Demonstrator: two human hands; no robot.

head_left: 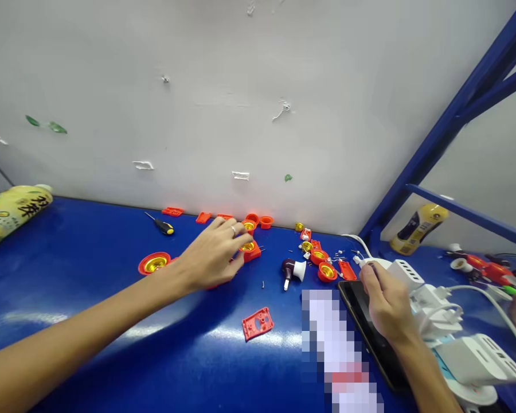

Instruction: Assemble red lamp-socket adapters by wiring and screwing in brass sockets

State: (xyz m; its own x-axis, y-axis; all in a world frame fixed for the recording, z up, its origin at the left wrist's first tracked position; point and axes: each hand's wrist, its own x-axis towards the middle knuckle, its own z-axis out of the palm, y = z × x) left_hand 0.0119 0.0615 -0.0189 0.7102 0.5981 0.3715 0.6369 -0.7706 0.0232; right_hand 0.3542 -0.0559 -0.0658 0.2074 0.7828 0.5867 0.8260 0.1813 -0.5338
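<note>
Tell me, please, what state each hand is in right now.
Left hand: open, over an orange lamp holder, holding nothing.
Right hand: closed, apparently on a white plug.

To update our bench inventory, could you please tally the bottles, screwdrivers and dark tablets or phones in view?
Bottles: 2
Screwdrivers: 1
Dark tablets or phones: 1
Total: 4

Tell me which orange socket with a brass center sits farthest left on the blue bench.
It's the orange socket lying alone left of the left hand, out on the blue bench; the other brass-centered ones sit further right.
</note>
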